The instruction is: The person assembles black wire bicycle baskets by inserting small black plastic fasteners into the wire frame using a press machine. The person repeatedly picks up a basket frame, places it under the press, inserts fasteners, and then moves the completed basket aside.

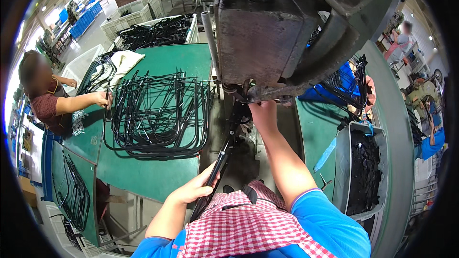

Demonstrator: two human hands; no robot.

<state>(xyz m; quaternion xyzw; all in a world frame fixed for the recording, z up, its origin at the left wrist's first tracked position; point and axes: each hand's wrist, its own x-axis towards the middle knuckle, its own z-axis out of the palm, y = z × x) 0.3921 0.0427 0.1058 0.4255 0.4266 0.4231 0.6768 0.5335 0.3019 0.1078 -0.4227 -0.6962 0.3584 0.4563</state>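
Note:
My left hand [203, 184] is closed round the near part of a black metal tube frame [223, 155]. The frame slants up and away from me, and its far end reaches beneath the head of a large grey press [263, 38]. Right under that head is my right hand [264, 111], beside the frame's far end. Its fingers are mostly hidden by the press tooling, so their grip does not show. On the green table to the left lies a pile of bent black tube frames [158, 138].
At left, a co-worker's hand [103, 99] touches the pile's edge. A grey bin [342, 181] of black parts stands at right, near pliers [326, 184]. More black frames [346, 86] lie on blue material behind it. White crates [193, 31] stand beyond the left table.

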